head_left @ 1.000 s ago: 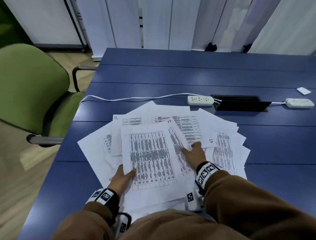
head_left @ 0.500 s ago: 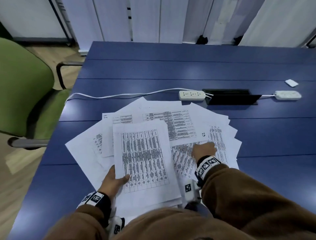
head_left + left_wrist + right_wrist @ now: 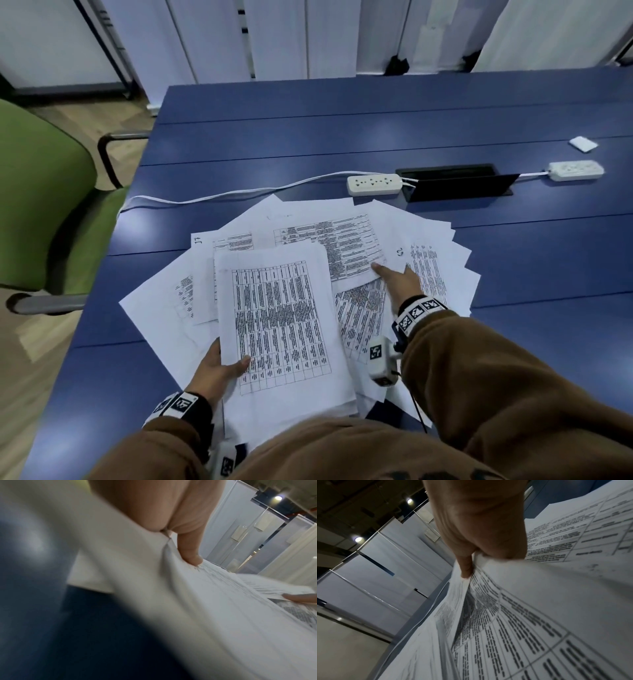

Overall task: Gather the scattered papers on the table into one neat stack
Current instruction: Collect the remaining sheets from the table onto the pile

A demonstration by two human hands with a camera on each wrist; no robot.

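Observation:
Printed white papers [image 3: 442,246] lie fanned across the near part of the blue table [image 3: 342,137]. My left hand [image 3: 222,363] grips the near left edge of a gathered stack [image 3: 277,318] with a table print on top; its thumb [image 3: 188,550] presses on the top sheet and the fingers are hidden beneath. My right hand [image 3: 394,277] reaches into the fan to the right of the stack. It pinches the near corner of a printed sheet [image 3: 342,246] between thumb [image 3: 465,568] and fingers. More sheets lie under both hands.
Two white power strips [image 3: 374,184] [image 3: 576,170] with cords and a black cable box [image 3: 455,181] sit just beyond the papers. A small white item [image 3: 583,143] lies far right. A green chair [image 3: 41,205] stands at the table's left edge.
My right hand has moved right and away from the stack to the corner of another sheet and taken hold of it. The left hand keeps its grip on the stack.

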